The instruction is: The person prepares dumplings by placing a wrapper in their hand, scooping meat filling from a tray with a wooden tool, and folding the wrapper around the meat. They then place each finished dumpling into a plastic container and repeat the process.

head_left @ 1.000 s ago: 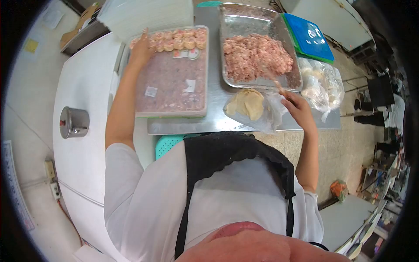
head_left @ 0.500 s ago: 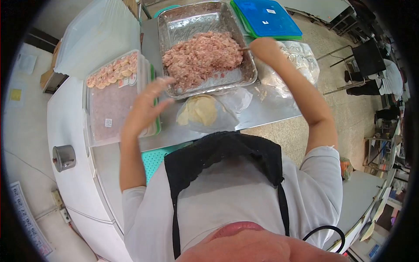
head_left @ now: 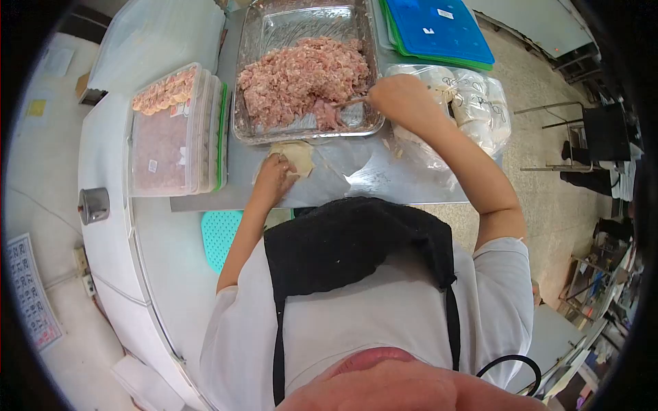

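Observation:
A metal tray (head_left: 241, 116) holds a heap of minced meat (head_left: 301, 79). My right hand (head_left: 404, 99), closed, grips a thin wooden stick (head_left: 353, 102) at the tray's right side, its far end in a small lump of mince. Below the tray, my left hand (head_left: 275, 179) is on the pale round wrappers (head_left: 299, 156), its fingers bent around their left part. The wrappers lie on a clear plastic sheet (head_left: 336, 164). Left of the tray, a stack of clear lidded boxes (head_left: 164, 147) shows rows of filled pieces at its far end.
Packed white bundles in clear plastic (head_left: 480, 113) lie right of the tray, below blue and green lids (head_left: 442, 31). Empty clear containers (head_left: 157, 41) stand at the back left. A turquoise perforated stool (head_left: 221, 236) is under the table edge. Another person (head_left: 620, 175) is at far right.
My left hand has gone from the box of filled pieces down to the wrappers. My right hand has moved up to the tray with the stick, whose tip is now in the mince.

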